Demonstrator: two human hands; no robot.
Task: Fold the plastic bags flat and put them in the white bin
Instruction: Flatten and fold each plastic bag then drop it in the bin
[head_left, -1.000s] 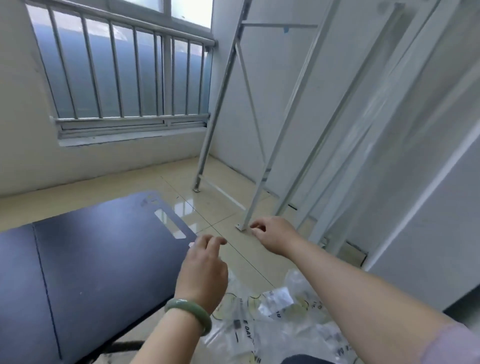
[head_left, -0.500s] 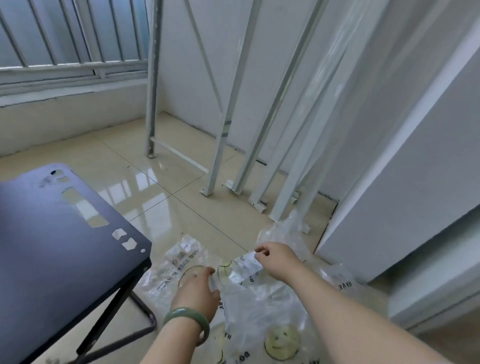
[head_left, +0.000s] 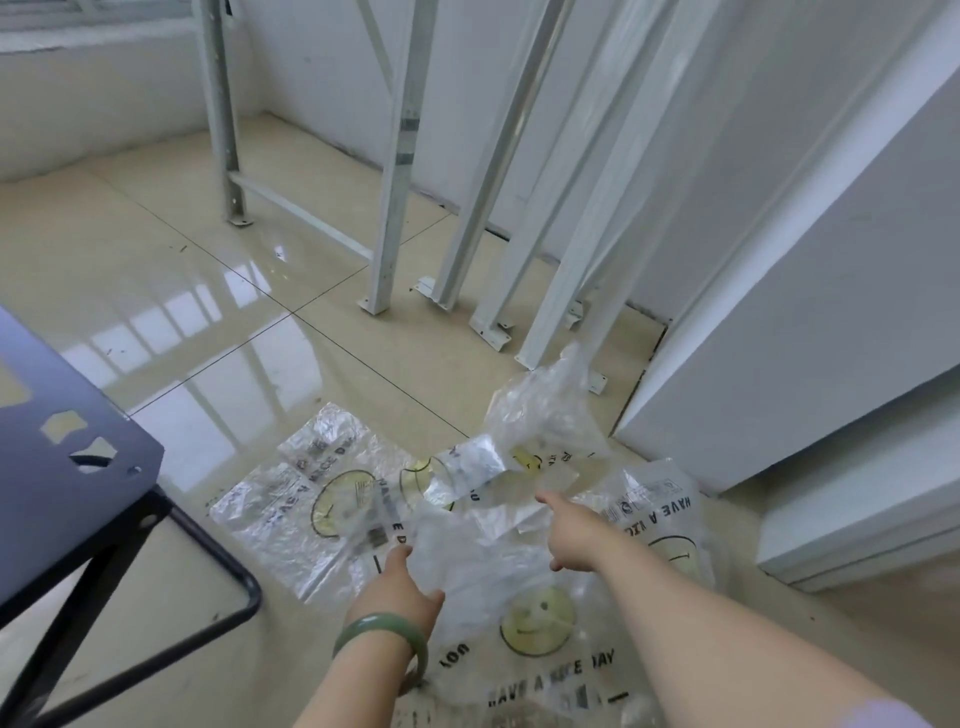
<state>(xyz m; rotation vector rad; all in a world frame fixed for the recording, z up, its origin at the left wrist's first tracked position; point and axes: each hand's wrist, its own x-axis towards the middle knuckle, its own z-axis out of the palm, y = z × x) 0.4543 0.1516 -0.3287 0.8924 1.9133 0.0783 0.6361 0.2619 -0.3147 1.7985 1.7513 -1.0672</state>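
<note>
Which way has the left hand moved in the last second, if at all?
Yes. The left hand has gone down, from level with the table top at its edge to the bags on the floor beside the table's leg.

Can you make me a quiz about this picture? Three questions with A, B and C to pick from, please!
1. Where are the plastic bags?
A) on top of a dark table
B) on the tiled floor
C) hanging on white frames

2. What colour is the bracelet on the wrist?
A) red
B) green
C) blue

3. How do the bags look?
A) folded in a neat stack
B) crumpled and spread out loose
C) tied up in knots

Answers:
1 B, because the bags lie on the shiny tiles.
2 B, because the ring round the wrist is pale green.
3 B, because the bags are wrinkled and overlap loosely, and none is folded flat.
</note>
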